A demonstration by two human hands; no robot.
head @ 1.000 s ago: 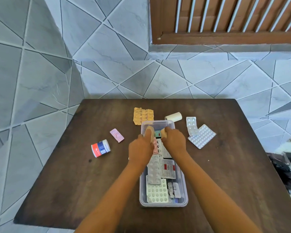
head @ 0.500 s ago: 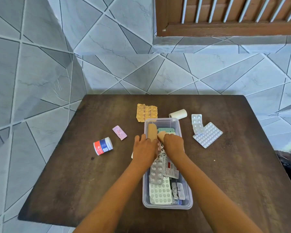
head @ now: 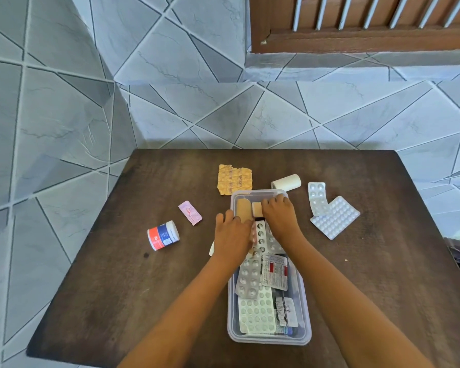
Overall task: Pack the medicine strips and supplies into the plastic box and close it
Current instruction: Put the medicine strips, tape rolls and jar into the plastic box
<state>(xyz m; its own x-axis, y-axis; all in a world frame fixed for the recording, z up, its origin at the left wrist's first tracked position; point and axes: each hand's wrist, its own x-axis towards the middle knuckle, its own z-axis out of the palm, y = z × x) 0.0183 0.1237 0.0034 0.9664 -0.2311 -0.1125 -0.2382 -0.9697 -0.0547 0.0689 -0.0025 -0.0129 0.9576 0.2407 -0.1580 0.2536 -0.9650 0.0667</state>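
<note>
A clear plastic box (head: 306,301) lies open in the middle of the dark wooden table (head: 117,288). It holds several medicine strips, among them a silver blister strip (head: 248,277) and a white strip (head: 256,312). At its far end stand a tan bandage roll (head: 242,210) and a smaller tan roll (head: 256,209). My left hand (head: 231,235) grips the base of the taller roll over the box's left wall. My right hand (head: 279,219) closes on the smaller roll, fingers reaching the far rim.
Outside the box lie a yellow strip (head: 234,179), a white tape roll (head: 287,181), two silver blister strips (head: 335,217) on the right, a pink strip (head: 190,213) and a red, blue and white jar (head: 163,235) on the left. A tiled wall stands behind.
Both hands have pushed the two tan rolls down into the box's far end. My right hand has reached further over the far rim.
</note>
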